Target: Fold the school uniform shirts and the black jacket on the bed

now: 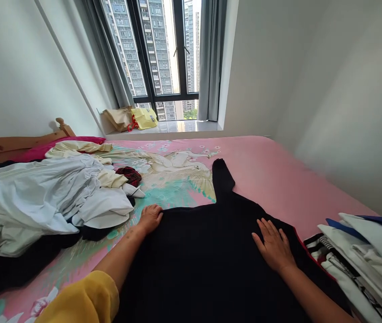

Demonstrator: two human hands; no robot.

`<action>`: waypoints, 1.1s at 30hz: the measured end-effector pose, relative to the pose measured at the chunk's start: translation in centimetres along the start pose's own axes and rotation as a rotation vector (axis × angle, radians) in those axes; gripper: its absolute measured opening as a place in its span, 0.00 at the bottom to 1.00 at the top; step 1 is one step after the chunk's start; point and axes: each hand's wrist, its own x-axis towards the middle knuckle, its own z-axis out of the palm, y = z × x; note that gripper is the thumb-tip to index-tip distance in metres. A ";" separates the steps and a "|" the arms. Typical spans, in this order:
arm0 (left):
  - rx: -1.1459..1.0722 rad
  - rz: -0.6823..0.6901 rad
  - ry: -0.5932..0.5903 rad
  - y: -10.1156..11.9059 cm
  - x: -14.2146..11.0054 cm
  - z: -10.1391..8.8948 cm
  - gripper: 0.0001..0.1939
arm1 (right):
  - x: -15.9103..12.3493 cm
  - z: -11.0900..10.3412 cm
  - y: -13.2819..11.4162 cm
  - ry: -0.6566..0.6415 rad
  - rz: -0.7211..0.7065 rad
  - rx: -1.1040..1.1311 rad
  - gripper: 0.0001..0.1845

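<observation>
A large black garment (pixel 191 264) lies spread over the bed in front of me, with a narrow part like a sleeve reaching toward the window and red trim along its right edge. At its upper left corner, my left hand (pixel 150 218) has its fingers bent together over the cloth's edge. My right hand (pixel 273 244) rests flat on the right side of the fabric, fingers stretched and slightly apart. The garment's near end runs out of view at the bottom.
A loose heap of white and dark clothes (pixel 53 193) covers the bed's left side. Stacked folded clothes (pixel 369 255) stand at the right. Under both is a pink flowered bedsheet (pixel 265 166). Paper bags (pixel 144 118) sit on the windowsill.
</observation>
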 end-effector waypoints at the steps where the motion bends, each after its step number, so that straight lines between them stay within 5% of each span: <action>1: -0.010 0.018 0.000 -0.1 0.4 -0.3 0.12 | 0.0 -0.1 -0.1 0.002 0.001 -0.003 0.34; 6: -0.026 -0.011 -0.060 -1.5 1.6 -2.8 0.19 | 0.0 -0.7 -0.4 -0.008 0.005 -0.017 0.33; 10: 0.048 -0.080 -0.103 -1.9 1.5 -3.0 0.16 | 0.0 -0.6 -0.4 0.002 0.004 -0.024 0.33; 15: 0.055 -0.048 -0.044 1.4 1.6 -1.2 0.11 | 0.0 -0.6 -0.5 -0.013 0.011 -0.047 0.34; 17: 0.027 0.056 -0.006 4.4 1.2 -0.3 0.15 | 0.0 -0.7 -0.6 -0.014 0.014 -0.049 0.34; 19: -0.050 0.309 -0.011 7.9 0.5 0.8 0.17 | 0.0 -0.9 -0.7 -0.020 0.022 -0.050 0.34; 21: -0.133 0.628 -0.086 10.9 0.0 2.2 0.19 | 0.0 -1.0 -0.7 -0.033 0.032 -0.046 0.33; 23: -0.157 0.739 -0.173 12.8 0.3 3.4 0.24 | 0.0 -1.1 -0.7 -0.038 0.031 -0.040 0.33; 29: -0.048 0.274 -0.219 14.7 3.7 5.1 0.35 | 0.1 -0.9 -0.6 -0.024 0.019 -0.028 0.34; 33: -0.042 0.381 -0.132 15.2 1.1 5.1 0.35 | 0.0 -0.5 -0.4 -0.010 0.022 -0.035 0.34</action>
